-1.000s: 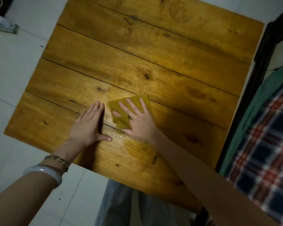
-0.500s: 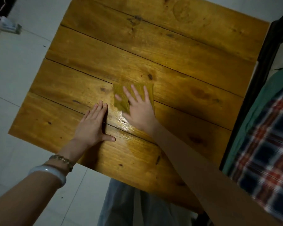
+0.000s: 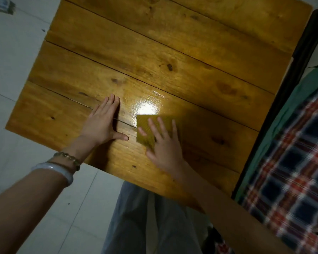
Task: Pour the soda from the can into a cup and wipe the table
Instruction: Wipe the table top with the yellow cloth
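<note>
A square yellow-brown cloth (image 3: 147, 129) lies flat on the wooden plank table (image 3: 173, 52), near its front edge. My right hand (image 3: 163, 147) presses down on the cloth with fingers spread. My left hand (image 3: 103, 121) rests palm-down on the bare wood just left of the cloth, fingers together, thumb pointing toward it. A wet, shiny patch (image 3: 148, 105) glistens on the wood just beyond the cloth. No can or cup is in view.
A dark bed frame (image 3: 290, 85) runs along the table's right side, with a green sheet (image 3: 290, 114) and a plaid blanket (image 3: 292, 180) behind it. White tiled floor (image 3: 17, 70) lies to the left. My grey-trousered legs (image 3: 151, 220) are below the table's front edge.
My right hand slid the cloth away from me, then back toward me and to the right, leaving a wet shine behind. My left hand stayed planted on the wood.
</note>
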Demonstrator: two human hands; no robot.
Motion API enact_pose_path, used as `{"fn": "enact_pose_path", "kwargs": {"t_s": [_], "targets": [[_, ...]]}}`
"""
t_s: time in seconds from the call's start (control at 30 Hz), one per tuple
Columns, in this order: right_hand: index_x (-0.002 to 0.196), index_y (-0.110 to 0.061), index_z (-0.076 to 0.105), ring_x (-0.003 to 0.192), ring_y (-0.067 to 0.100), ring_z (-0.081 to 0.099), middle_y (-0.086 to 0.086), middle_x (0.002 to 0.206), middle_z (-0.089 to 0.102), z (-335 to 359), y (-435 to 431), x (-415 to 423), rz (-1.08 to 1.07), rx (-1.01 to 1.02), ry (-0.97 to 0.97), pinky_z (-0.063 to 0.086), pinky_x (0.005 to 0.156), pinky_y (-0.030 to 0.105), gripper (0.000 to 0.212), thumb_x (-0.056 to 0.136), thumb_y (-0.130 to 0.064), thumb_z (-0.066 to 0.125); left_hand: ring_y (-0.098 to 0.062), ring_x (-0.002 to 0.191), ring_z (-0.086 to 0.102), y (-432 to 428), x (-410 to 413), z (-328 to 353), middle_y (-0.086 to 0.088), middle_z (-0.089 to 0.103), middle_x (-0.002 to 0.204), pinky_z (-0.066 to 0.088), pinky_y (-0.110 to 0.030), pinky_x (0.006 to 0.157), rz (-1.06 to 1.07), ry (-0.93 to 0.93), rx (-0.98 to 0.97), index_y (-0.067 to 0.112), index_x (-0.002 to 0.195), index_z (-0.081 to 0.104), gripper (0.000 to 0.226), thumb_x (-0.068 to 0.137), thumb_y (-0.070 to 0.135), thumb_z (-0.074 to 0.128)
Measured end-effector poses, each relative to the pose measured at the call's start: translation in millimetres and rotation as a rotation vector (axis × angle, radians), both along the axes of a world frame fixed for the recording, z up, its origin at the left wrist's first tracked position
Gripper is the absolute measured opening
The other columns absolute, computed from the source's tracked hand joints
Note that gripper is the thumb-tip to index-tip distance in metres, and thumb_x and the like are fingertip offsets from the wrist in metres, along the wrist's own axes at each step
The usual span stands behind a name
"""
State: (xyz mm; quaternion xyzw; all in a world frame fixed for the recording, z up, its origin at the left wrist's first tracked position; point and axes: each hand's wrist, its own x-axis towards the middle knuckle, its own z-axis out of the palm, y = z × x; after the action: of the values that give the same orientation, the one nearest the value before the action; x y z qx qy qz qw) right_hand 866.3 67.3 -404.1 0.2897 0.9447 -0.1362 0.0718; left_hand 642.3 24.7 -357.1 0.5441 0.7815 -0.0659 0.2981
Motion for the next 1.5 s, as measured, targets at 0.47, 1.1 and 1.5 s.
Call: {"fn": "enact_pose_path", "kwargs": {"t_s": [0.47,1.1,1.5], "targets": [[0.147,-0.033,0.020,0.142,0.036,0.014,0.007,0.156,0.020,2.6,19.5,-18.7,-0.132,0.015,-0.049,0.002,0.110,0.062,0.070,0.082,-0.055,0.033,-0.015,0.144,-0.008,-2.3,-0.1,-1.3,-0.002,-0.009,0.158,-0.001,-0.037,0.117,0.018,-0.022,0.006,0.019,0.150,-0.006,0.136,0.046,0.069,0.066],[0.144,-0.045,0.006,0.145,0.028,-0.007,0.002,0.159,-0.003,6.7,160.7,-76.5,-0.104,0.041,-0.055,-0.012,0.110,0.058,0.054,0.094,-0.057,0.024,-0.012,0.141,-0.013,2.3,0.4,-4.8,-0.001,-0.013,0.156,-0.001,-0.037,0.115,0.049,-0.036,0.003,0.016,0.150,-0.006,0.141,0.047,0.055,0.081],[0.150,-0.028,0.013,0.144,0.036,0.007,0.010,0.158,0.011,-1.7,116.5,120.7,-0.600,0.060,-0.076,0.001,0.109,0.064,0.067,0.089,-0.054,0.022,-0.018,0.145,-0.007,4.6,1.6,-3.5,-0.003,-0.009,0.158,0.002,-0.041,0.117,0.071,-0.037,-0.025,0.016,0.150,-0.003,0.141,0.045,0.054,0.083]]}}
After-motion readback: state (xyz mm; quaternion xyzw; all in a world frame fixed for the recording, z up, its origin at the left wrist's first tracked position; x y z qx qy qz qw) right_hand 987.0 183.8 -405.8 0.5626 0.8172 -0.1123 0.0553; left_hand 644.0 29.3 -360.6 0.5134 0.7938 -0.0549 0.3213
